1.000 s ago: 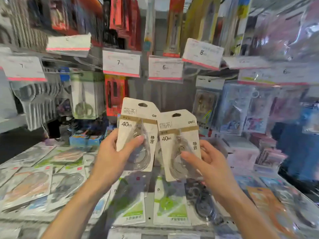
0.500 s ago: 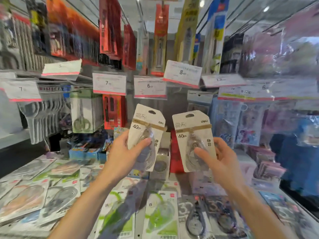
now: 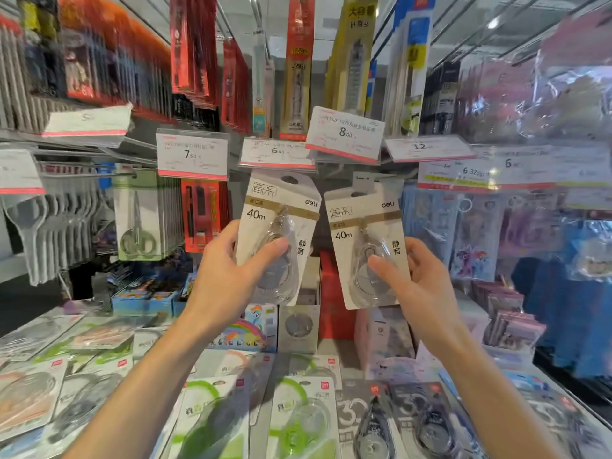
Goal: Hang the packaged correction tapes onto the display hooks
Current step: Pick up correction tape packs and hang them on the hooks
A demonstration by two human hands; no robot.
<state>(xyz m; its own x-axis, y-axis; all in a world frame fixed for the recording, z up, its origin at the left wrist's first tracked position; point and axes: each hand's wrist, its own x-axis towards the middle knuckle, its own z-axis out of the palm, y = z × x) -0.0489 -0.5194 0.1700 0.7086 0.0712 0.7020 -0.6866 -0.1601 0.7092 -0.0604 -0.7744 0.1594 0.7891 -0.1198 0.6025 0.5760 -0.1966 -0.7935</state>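
Observation:
Two white carded correction tape packs marked 40m are held up in front of the display. My left hand [image 3: 231, 276] grips the left pack [image 3: 281, 207] by its lower part, thumb across the clear blister. My right hand [image 3: 410, 279] grips the right pack [image 3: 364, 223] the same way. The hang holes at the tops of both packs sit just below the price tags; the 6.00 tag [image 3: 276, 154] is right above the left pack. The hooks behind the tags are mostly hidden.
Price tags 7.90 [image 3: 192, 155] and 8.00 [image 3: 346, 134] hang alongside. Scissors packs [image 3: 135, 223] hang at left, pink stationery bags [image 3: 477, 240] at right. Several more correction tape packs [image 3: 298, 415] lie on the slanted shelf below my arms.
Both hands have raised the two packs upward and toward the hooks under the price tags. The view has tilted up with them.

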